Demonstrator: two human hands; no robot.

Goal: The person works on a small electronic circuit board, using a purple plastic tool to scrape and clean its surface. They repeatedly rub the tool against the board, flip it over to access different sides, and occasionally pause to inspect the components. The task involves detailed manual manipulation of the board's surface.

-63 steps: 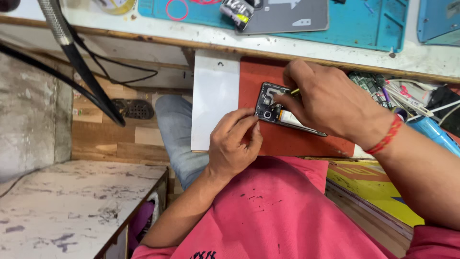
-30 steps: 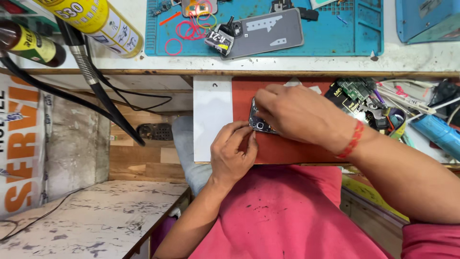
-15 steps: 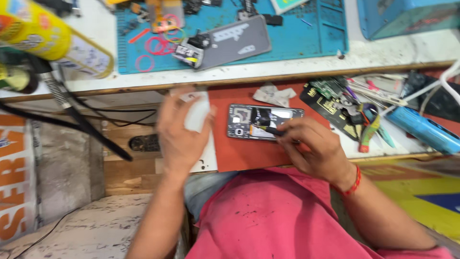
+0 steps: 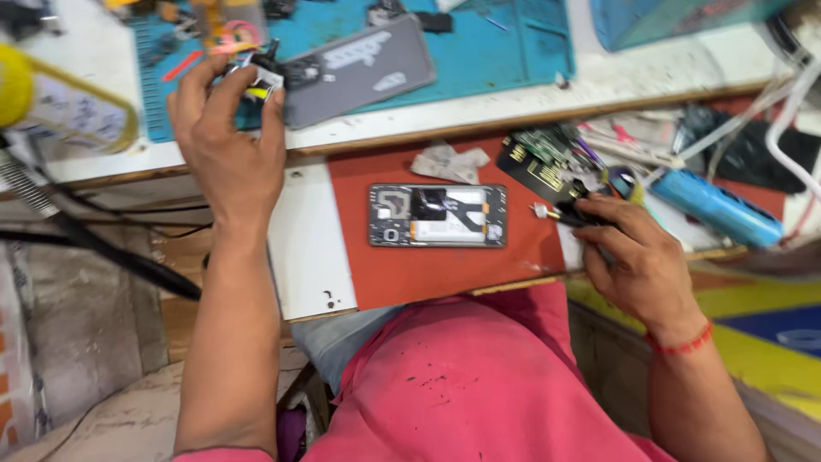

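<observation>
the right hand (image 4: pixel 637 257), right of centre, grips a dark tool (image 4: pixel 564 214), its pale tip aimed at the opened phone (image 4: pixel 438 216). the phone lies flat mid-frame on a red mat (image 4: pixel 445 269), back off, dark boards bare. upper left, the left hand (image 4: pixel 229 141) pinches a small part (image 4: pixel 263 81) on the tabletop (image 4: pixel 513 98).

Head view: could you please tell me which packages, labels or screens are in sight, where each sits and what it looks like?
Yellow can: far left edge on the bench, rounded, blurred.
Pale label: beside that can, yellow-edged, print unreadable.
Grey back cover: on the blue mat, rectangular, white markings, by the left hand.
Opened phone: on the red pad, no lit screen.
</observation>
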